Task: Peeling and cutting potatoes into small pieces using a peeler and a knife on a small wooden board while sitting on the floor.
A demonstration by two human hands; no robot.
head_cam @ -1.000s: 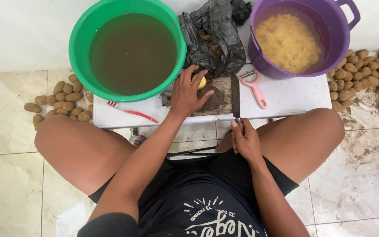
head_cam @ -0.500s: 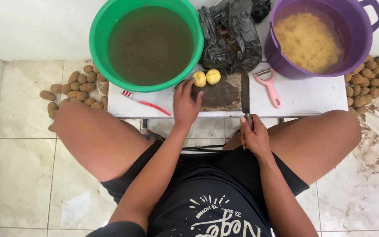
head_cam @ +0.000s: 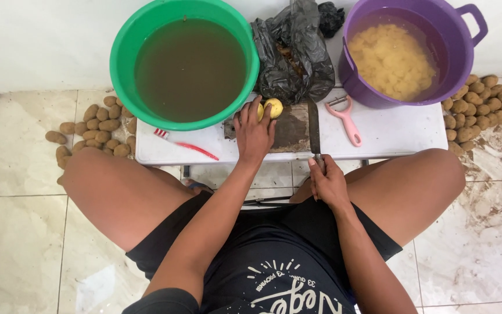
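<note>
Your left hand [head_cam: 255, 132] cups a peeled yellow potato [head_cam: 272, 107] on the dark wooden cutting board [head_cam: 290, 131]; your right hand [head_cam: 327, 185] grips the long-bladed knife [head_cam: 314, 125] (fingers near the blade risk a nick if the round potato rolls

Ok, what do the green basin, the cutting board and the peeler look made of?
Green basin: plastic by the look, with a smooth, glossy, evenly coloured rim.
Cutting board: probably wood; dark, matte, stained brown surface.
Peeler: pink handle looks like moulded plastic; the blade end looks metallic, though it is too small to be sure.
</note>
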